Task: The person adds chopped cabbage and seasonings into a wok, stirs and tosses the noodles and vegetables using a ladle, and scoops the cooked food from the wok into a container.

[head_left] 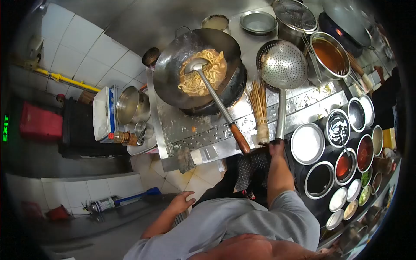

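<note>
My right hand [277,149] is at the near end of the handle of a large perforated metal skimmer [282,65], fingers closed round it. The skimmer's bowl rests at the back of the steel stove. My left hand [180,203] hangs low beside my body, holding nothing, fingers apart. Noodles in brown sauce [203,80] lie in a black wok [167,82] on the burner. A wooden-handled ladle [216,99] has its head in the noodles, and its handle leans over the stove's front edge. Between ladle and skimmer lies a bamboo wok brush [259,112].
At right stand several seasoning containers, including white powder [307,143] and dark sauce [319,179]. A pot of brown liquid [330,56] and a steel bowl [258,22] stand at the back. Food scraps litter the stove top [177,130]. A metal pot [130,106] is at left.
</note>
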Available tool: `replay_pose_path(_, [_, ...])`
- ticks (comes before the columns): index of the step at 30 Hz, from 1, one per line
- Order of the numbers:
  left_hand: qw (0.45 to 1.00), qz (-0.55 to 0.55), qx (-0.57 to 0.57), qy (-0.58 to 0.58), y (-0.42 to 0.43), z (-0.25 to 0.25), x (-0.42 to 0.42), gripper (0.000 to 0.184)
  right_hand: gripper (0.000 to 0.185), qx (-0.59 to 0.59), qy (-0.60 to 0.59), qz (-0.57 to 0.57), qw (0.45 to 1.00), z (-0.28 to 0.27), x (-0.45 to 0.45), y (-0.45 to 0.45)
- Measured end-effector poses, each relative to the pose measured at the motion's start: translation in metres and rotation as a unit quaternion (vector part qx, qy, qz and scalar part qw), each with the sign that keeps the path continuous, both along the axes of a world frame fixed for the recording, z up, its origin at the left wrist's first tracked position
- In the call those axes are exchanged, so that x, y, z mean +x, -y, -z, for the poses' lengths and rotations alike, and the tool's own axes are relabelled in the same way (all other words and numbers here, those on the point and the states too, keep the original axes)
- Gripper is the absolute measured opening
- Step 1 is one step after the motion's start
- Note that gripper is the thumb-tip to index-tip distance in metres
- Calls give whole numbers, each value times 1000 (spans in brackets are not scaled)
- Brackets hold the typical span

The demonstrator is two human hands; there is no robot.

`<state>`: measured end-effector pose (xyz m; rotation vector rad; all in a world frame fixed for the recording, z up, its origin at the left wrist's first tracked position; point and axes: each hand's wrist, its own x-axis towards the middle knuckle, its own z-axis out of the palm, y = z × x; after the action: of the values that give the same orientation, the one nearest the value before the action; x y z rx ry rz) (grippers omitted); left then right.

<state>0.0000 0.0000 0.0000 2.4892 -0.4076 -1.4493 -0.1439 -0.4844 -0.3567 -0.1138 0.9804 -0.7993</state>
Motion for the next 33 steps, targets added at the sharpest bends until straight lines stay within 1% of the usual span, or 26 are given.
replay_pose_path(2, [993, 74, -79, 54, -3, -11, 2, 49, 40, -41, -109, -58, 992, 33, -3, 6])
replay_pose_path(3, [993, 82, -68, 55, 6, -15, 6, 49, 40, -29, -106, -52, 993, 66, -1, -1])
replay_pose_path(5, [992, 87, -88, 13, 35, -40, 12, 45, 37, -77, -93, -28, 992, 95, -1, -1])
replay_pose_path(6, [991, 96, -88, 13, 47, -46, 19, 45, 39, -175, -275, -139, 935, 75, 3, -8])
replay_pose_path(7, [991, 94, -96, 5, 59, -49, 24, 44, 41, -256, -446, -241, 823, 53, 2, -13])
replay_pose_path(8, [990, 97, -102, -6, 72, -51, 31, 43, 45, -317, -435, -226, 812, 73, 2, -16])
replay_pose_path(9, [987, 125, -102, -18, 87, -50, 39, 43, 37, -318, -527, -202, 762, 66, 18, -29])
replay_pose_path(11, [971, 202, -125, -11, 122, -48, 49, 41, 34, -143, -581, -348, 722, -44, 44, -38])
replay_pose_path(13, [935, 302, -168, -77, 158, -44, 51, 40, 36, -238, -517, -465, 678, -134, 22, -65])
replay_pose_path(14, [929, 282, -212, -112, 166, -30, 56, 40, 37, -288, -477, -510, 656, -179, 9, -75])
replay_pose_path(15, [921, 260, -244, -159, 182, -16, 53, 40, 45, -271, -398, -639, 599, -256, -19, -75])
replay_pose_path(16, [905, 265, -254, -214, 205, -22, 40, 40, 54, -381, -359, -573, 631, -230, -49, -113])
replay_pose_path(17, [894, 261, -256, -261, 225, -35, 25, 40, 59, -346, -344, -597, 637, -245, -74, -136])
replay_pose_path(18, [888, 264, -236, -293, 244, -41, 9, 41, 58, -321, -347, -562, 679, -257, -107, -160])
replay_pose_path(21, [830, 333, -257, -367, 279, -65, -51, 40, 41, -325, -462, -416, 713, -300, -223, -230])
replay_pose_path(22, [819, 356, -258, -370, 292, -74, -71, 40, 37, -260, -477, -338, 769, -323, -257, -244])
replay_pose_path(23, [808, 376, -258, -373, 300, -80, -89, 40, 34, -192, -487, -256, 813, -348, -294, -265])
replay_pose_path(24, [800, 399, -261, -365, 306, -86, -107, 40, 32, -139, -371, -2, 918, -345, -324, -295])
replay_pose_path(25, [790, 422, -263, -358, 311, -90, -128, 40, 28, -75, -354, 156, 919, -339, -360, -318])
replay_pose_path(26, [776, 428, -276, -372, 313, -87, -147, 41, 27, -22, -415, 295, 860, -374, -389, -338])
replay_pose_path(27, [767, 443, -272, -376, 314, -91, -170, 41, 24, -1, -607, 327, 725, -327, -437, -375])
replay_pose_path(28, [760, 454, -257, -387, 314, -96, -192, 41, 26, 74, -797, 292, 523, -382, -457, -398])
replay_pose_path(29, [754, 462, -245, -396, 314, -98, -213, 41, 26, 25, -854, 348, 386, -369, -502, -440])
replay_pose_path(30, [743, 485, -231, -400, 317, -93, -231, 41, 34, 89, -849, 386, 349, -377, -534, -475])
replay_pose_path(31, [738, 493, -231, -399, 319, -92, -254, 41, 40, 179, -864, 382, 276, -403, -551, -497])
replay_pose_path(33, [686, 580, -224, -379, 320, -95, -307, 41, 48, 348, -750, 431, 361, -429, -574, -541])
